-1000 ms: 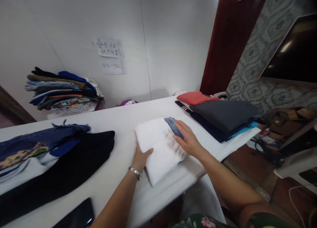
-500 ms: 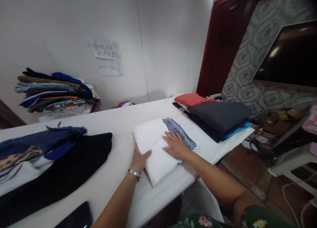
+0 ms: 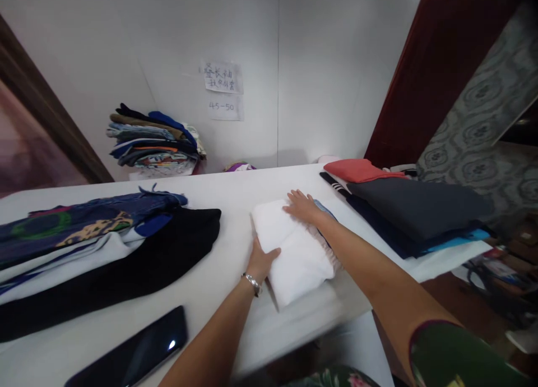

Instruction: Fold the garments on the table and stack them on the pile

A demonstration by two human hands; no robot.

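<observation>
A folded white garment lies on the white table, with a gathered edge along its right side. My left hand is at its left edge, thumb on top and fingers along the side, partly hidden. Flat on the garment's far right corner lies my right hand, its fingers stretched out. A strip of blue denim shows just beyond my right forearm, which hides the rest of it.
Laid-out clothes cover the left of the white table, with a black phone nearer me. Folded clothes form a stack on the right. Another clothes pile stands behind, by a wall with paper notes.
My right hand has slid away from me to the garment's far corner, and the denim is now mostly covered. My left hand keeps its place at the left edge. The view has turned left.
</observation>
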